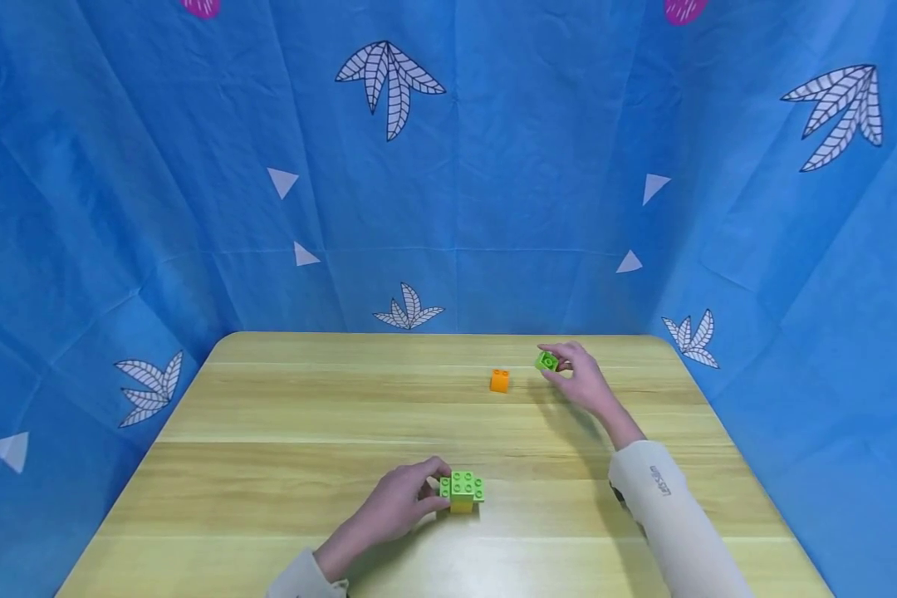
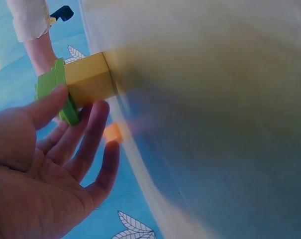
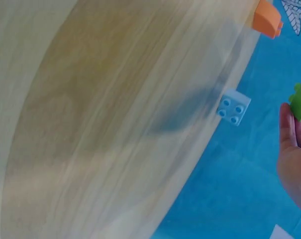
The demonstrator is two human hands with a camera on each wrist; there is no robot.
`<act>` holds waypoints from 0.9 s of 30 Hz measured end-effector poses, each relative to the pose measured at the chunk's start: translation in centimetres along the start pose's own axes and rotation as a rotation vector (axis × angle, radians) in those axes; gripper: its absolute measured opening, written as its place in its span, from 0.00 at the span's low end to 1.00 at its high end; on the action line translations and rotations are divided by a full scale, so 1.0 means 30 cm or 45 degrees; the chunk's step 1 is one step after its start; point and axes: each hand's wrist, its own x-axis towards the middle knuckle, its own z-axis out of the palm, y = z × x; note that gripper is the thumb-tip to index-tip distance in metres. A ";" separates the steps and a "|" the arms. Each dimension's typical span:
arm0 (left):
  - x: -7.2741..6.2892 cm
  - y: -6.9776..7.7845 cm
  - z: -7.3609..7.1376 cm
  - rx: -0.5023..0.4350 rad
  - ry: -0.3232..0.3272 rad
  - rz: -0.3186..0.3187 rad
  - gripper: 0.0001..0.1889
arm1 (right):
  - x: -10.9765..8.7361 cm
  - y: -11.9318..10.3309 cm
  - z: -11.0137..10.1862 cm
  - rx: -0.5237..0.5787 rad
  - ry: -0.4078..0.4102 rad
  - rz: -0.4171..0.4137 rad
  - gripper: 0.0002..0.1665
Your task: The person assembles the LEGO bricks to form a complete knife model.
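My left hand [image 1: 398, 501] pinches a stack of toy building bricks [image 1: 462, 482] low over the front middle of the table. Bright green studded pieces top the stack, and a yellow block [image 2: 88, 79] forms its lower part. In the left wrist view the thumb presses the green layer [image 2: 53, 82] while the other fingers curl behind. Towards the back right, my right hand [image 1: 585, 382] holds a small green brick [image 1: 546, 361] between thumb and fingers, raised above the tabletop. Its hollow underside faces the head camera. The right wrist view catches that hand [image 3: 295, 159] only partly.
An orange brick [image 1: 499, 381] stands on the wooden table [image 1: 306, 415], left of the right hand. The right wrist view shows a light blue four-stud brick [image 3: 233, 106] near the table's edge; the head view hides it. Blue patterned cloth [image 1: 456, 183] hangs around the table.
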 end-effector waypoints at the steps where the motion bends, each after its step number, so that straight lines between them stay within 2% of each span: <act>1: 0.000 -0.001 0.000 0.001 -0.001 -0.001 0.18 | 0.000 -0.008 0.001 0.000 -0.004 0.001 0.27; 7: 0.003 -0.004 0.002 0.001 -0.002 0.003 0.18 | -0.002 -0.053 0.010 0.045 -0.029 0.027 0.23; 17: 0.010 0.003 0.011 -0.012 -0.001 0.019 0.18 | -0.017 -0.085 0.016 0.184 -0.058 0.052 0.23; 21: 0.007 0.005 0.010 -0.020 -0.007 0.018 0.18 | -0.025 -0.092 0.026 0.231 -0.080 0.042 0.23; 27: 0.002 0.004 0.003 -0.018 0.004 0.018 0.18 | -0.035 -0.110 0.043 0.227 -0.133 -0.006 0.24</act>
